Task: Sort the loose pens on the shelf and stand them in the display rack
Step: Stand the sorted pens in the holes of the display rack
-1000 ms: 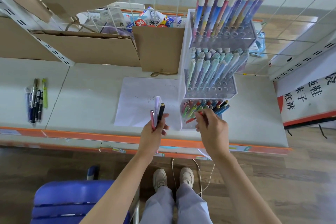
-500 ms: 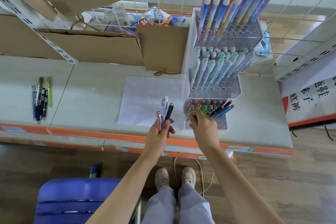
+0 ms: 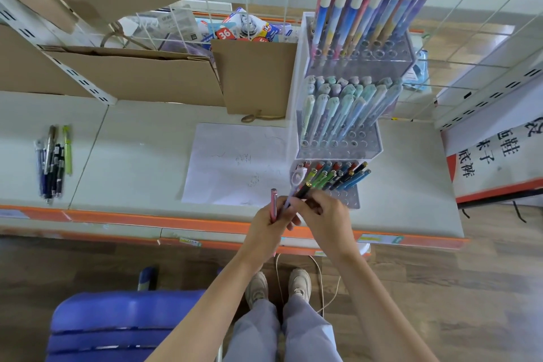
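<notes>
The right hand [image 3: 324, 216] is pinching the black pen [image 3: 302, 191] from the left hand [image 3: 269, 222]'s gripped bundle, its long axis pointing far-right toward the display rack [image 3: 352, 200]'s near tier just beyond.

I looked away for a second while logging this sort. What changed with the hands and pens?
The right hand left the rack's bottom tier and came across to the left hand, now gripping the black pen there. The left hand still holds the pink pen. The loose pens on the shelf stayed put.
</notes>
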